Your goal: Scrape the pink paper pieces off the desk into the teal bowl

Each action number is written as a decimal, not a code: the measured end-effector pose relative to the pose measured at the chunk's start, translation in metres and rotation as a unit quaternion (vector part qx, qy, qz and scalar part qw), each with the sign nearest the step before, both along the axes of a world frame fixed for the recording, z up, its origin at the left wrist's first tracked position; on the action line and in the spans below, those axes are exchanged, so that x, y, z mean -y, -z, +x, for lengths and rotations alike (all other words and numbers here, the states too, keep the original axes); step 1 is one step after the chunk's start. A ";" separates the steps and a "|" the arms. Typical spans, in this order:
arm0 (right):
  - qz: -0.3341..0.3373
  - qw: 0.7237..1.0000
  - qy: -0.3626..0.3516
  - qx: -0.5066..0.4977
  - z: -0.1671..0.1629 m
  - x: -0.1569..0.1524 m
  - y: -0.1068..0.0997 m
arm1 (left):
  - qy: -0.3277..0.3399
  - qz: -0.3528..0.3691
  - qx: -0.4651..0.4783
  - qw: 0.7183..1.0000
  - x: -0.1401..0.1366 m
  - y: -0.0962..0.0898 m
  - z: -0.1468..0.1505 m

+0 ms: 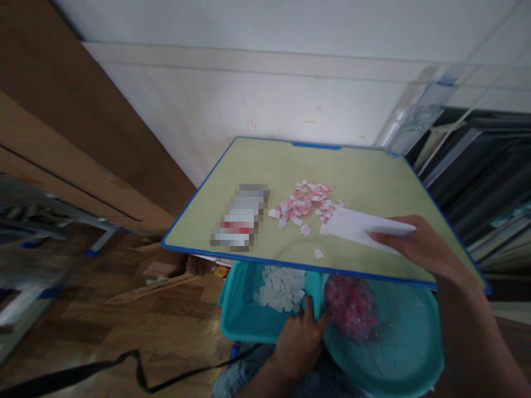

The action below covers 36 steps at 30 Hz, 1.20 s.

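A folded-looking white sheet of paper or card [357, 226] is gripped in my right hand [423, 246], above the right part of a small pale-green table [365, 171] with a blue rim. Its far end touches a loose pile of small pink and white paper pieces [305, 202]. My left hand [299, 337] is below the table's front edge, fingers closed over the adjoining rims of a teal rectangular basin [244, 329] and a teal round basin [418, 365]. White pieces [284, 287] lie in the rectangular basin; a pink clump [352, 307], possibly bagged, lies in the round one.
On the table's left side lies a pixelated phone-like object [240, 215]. A clear plastic bottle [423, 116] stands behind the far right corner. Dark flat panels [493, 160] lean at right, and brown boards [103, 127] at left. A black strap [141, 370] crosses the lower left.
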State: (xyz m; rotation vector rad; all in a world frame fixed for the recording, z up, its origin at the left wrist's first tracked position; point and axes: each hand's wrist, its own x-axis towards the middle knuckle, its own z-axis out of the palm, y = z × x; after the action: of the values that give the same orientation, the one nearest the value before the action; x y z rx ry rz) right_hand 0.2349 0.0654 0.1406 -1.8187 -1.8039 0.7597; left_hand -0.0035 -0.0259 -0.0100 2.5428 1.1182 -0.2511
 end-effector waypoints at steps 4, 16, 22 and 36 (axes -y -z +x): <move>-0.034 0.999 -0.036 -0.018 -0.002 0.003 0.003 | -0.004 -0.001 0.000 1.000 0.000 0.000 0.000; -0.049 0.998 -0.033 -0.020 -0.013 0.003 0.001 | -0.008 -0.002 -0.004 1.000 0.000 0.001 0.000; -0.016 0.999 0.025 0.011 -0.002 0.006 -0.002 | -0.009 0.002 -0.004 1.000 0.000 0.000 0.000; -0.044 0.999 0.018 0.001 -0.006 0.007 0.001 | -0.001 -0.002 -0.015 1.000 -0.002 -0.004 0.001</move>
State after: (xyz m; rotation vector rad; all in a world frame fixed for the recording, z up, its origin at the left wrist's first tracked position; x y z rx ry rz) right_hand 0.2286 0.0579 0.1393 -1.9021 -1.7604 0.8362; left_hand -0.0028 -0.0242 -0.0059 2.5412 1.1309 -0.2919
